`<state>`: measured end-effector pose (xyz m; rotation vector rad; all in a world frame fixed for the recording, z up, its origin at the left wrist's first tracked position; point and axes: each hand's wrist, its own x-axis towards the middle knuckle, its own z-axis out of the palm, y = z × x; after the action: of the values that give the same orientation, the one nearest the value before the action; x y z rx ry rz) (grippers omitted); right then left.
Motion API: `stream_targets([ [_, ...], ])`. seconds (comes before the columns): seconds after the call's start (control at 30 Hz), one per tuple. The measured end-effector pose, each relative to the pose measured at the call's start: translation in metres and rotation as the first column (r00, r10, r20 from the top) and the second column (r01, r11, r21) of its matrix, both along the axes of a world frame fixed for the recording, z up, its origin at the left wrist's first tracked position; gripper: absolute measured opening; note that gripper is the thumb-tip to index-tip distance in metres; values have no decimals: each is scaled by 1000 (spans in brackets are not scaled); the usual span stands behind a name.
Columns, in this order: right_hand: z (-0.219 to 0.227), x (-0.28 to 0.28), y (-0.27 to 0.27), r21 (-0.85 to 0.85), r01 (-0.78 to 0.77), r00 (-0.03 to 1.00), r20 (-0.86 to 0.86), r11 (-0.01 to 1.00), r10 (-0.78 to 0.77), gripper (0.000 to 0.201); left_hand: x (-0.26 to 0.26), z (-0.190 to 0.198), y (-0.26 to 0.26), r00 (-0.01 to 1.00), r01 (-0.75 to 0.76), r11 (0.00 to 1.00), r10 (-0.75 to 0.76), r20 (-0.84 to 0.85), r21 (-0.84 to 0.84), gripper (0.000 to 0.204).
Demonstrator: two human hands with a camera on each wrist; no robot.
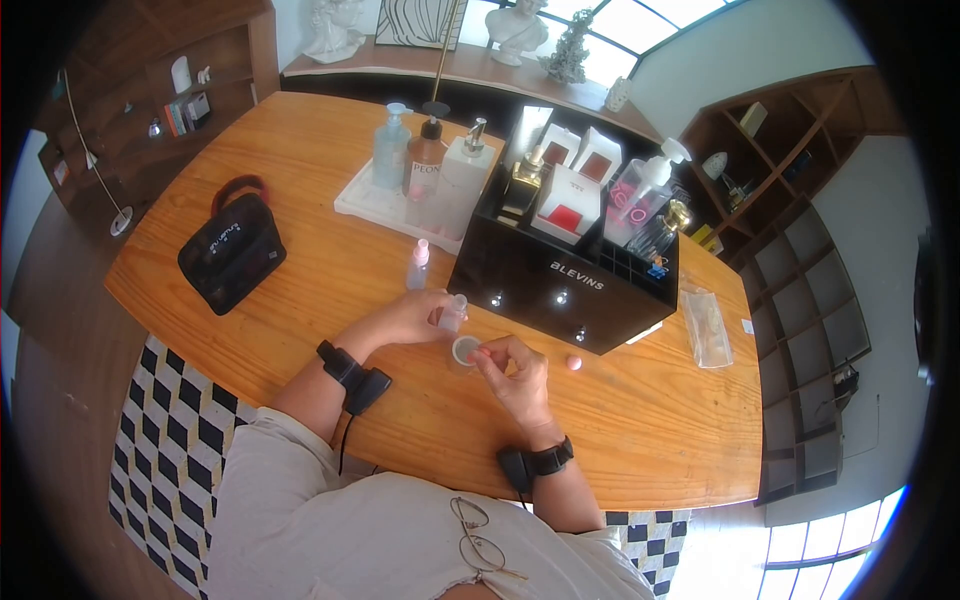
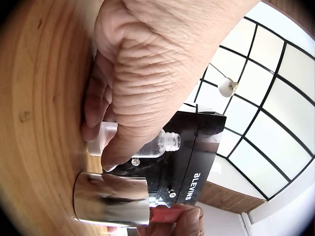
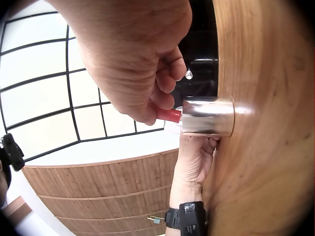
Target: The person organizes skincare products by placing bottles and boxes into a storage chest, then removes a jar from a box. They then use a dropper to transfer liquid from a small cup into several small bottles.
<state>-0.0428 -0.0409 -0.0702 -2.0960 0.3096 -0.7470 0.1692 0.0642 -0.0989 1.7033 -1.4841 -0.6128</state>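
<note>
Around a small clear bottle (image 1: 453, 313) standing uncapped on the table, my left hand (image 1: 412, 318) curls its fingers and thumb. The bottle's open threaded neck shows in the left wrist view, past the thumb. Just beside it stands a shiny silver cup (image 2: 112, 199). My right hand (image 1: 517, 378) pinches a short red piece, like a dropper bulb (image 3: 169, 115), right at the cup's rim. Whatever lies below the red piece is hidden by the cup. A small pink cap (image 1: 574, 363) lies right of my right hand, and a pink-topped spray bottle (image 1: 418, 268) stands beyond my left.
A black BLEVINS organizer (image 1: 560, 285) loaded with cosmetics stands just behind the hands. Left of it, a white tray (image 1: 355, 205) carries several pump bottles. A black pouch (image 1: 232, 255) lies at the left, a clear plastic bag (image 1: 707, 330) at the right.
</note>
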Motion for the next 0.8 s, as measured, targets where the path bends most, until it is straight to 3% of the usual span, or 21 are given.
stream_targets([
  [0.8, -3, 1, -1, -6, 0, 1000, 17, 1000, 0, 13, 1, -3, 0, 1000, -12, 1000, 12, -15, -4, 39],
])
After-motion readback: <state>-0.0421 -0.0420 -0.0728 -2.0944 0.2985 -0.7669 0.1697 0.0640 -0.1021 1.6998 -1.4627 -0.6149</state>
